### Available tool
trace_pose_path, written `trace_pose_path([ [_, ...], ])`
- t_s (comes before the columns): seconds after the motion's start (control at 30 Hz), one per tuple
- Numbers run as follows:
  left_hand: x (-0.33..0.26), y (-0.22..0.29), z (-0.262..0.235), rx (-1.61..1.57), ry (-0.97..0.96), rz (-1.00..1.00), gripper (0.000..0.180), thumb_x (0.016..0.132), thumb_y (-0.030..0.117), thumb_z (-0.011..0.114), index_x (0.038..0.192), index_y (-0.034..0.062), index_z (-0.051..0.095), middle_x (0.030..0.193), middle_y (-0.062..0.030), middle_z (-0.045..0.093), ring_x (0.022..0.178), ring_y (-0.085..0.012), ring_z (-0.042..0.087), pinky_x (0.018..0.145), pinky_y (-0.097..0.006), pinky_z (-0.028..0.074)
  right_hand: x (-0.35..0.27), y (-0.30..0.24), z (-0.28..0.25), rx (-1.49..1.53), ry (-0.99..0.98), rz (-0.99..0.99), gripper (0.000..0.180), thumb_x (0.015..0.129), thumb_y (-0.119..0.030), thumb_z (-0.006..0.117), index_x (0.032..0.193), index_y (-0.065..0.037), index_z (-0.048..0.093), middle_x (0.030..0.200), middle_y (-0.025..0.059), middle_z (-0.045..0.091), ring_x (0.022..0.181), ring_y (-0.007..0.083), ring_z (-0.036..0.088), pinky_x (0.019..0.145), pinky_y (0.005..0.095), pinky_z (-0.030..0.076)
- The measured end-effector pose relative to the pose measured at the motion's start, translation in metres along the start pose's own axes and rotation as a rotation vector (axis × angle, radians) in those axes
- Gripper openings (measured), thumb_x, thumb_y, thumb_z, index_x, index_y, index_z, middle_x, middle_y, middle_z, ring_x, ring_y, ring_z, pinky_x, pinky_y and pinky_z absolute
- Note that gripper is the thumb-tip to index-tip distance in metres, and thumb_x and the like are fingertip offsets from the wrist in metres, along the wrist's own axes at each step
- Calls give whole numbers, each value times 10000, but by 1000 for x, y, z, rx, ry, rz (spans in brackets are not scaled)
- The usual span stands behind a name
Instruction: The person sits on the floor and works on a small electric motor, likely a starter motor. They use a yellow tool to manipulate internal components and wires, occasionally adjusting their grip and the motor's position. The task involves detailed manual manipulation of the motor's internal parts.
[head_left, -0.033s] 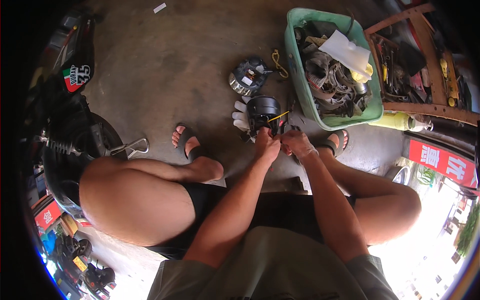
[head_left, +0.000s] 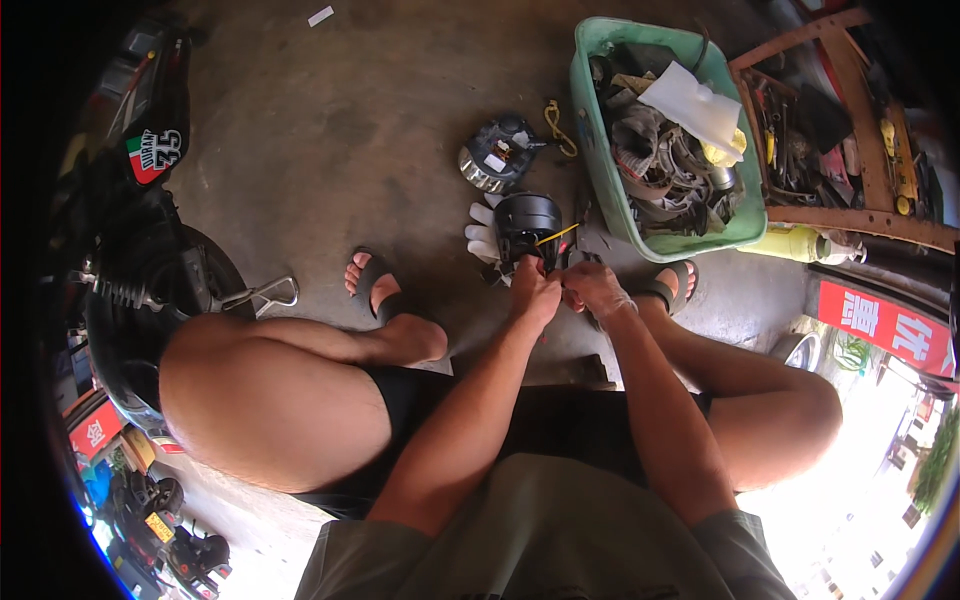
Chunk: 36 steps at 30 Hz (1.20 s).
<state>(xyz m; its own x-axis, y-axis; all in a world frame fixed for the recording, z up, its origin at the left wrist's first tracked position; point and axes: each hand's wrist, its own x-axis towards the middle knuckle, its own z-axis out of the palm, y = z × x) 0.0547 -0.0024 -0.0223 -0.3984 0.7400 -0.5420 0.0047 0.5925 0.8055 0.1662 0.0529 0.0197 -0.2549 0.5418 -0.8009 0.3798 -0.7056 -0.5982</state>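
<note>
A black round housing (head_left: 527, 222) stands on the concrete floor in front of me, with a yellow wire (head_left: 556, 236) coming out of its near side. My left hand (head_left: 535, 292) is pinched shut on the wires at the housing's near edge. My right hand (head_left: 596, 290) is curled beside it, fingertips touching the left hand and closed on a small dark part (head_left: 580, 259); what this part is stays unclear. A white glove (head_left: 482, 237) lies under the housing's left side.
A round chrome-rimmed part (head_left: 495, 155) and a yellow cord (head_left: 556, 125) lie behind the housing. A green basket (head_left: 592, 140) full of parts stands at the right, with a wooden tool tray (head_left: 850, 215) beyond. A motorcycle (head_left: 140, 260) is at my left, and my sandalled feet (head_left: 375, 285) flank the work.
</note>
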Motion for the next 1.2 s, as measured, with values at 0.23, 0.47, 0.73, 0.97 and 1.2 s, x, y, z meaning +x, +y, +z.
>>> trace_pose_path([
  [0.23, 9, -16, 4, -5, 27, -22, 210, 745, 106, 670, 877, 12, 537, 787, -117, 595, 715, -249, 572, 679, -363, 470, -1, 3, 5, 135, -5, 12, 105, 803, -47, 587, 713, -13, 545, 590, 62, 528, 483, 144, 486, 434, 271, 352],
  [0.47, 7, -18, 9, -335, 61, -152, 170, 733, 73, 695, 813, 18, 555, 731, -41, 572, 662, -158, 516, 628, -316, 448, 19, 30, 5, 285, 20, -56, 188, 804, -39, 596, 650, -64, 491, 556, 23, 431, 470, 124, 386, 439, 291, 307],
  [0.73, 1, -10, 5, -538, 1, -275, 144, 825, 50, 676, 911, 59, 562, 814, -9, 584, 671, -119, 553, 570, -287, 471, 26, 37, -1, -1188, 170, -745, 32, 735, -37, 620, 721, -61, 603, 694, 57, 577, 593, 178, 595, 535, 331, 461],
  [0.97, 4, -16, 12, -722, -44, -267, 121, 824, 35, 662, 895, 25, 565, 775, -31, 582, 620, -120, 541, 543, -276, 454, 63, 74, 9, -436, 439, -117, 145, 772, -167, 600, 819, -57, 681, 794, 112, 643, 757, 234, 644, 649, 332, 506],
  [1.2, -3, 11, -7, -863, -68, -255, 120, 841, 59, 670, 898, 53, 565, 737, -7, 566, 578, -96, 509, 519, -247, 428, 12, 24, 23, -502, 604, 36, 287, 784, -300, 565, 927, -96, 707, 948, 202, 678, 955, 368, 645, 837, 422, 506],
])
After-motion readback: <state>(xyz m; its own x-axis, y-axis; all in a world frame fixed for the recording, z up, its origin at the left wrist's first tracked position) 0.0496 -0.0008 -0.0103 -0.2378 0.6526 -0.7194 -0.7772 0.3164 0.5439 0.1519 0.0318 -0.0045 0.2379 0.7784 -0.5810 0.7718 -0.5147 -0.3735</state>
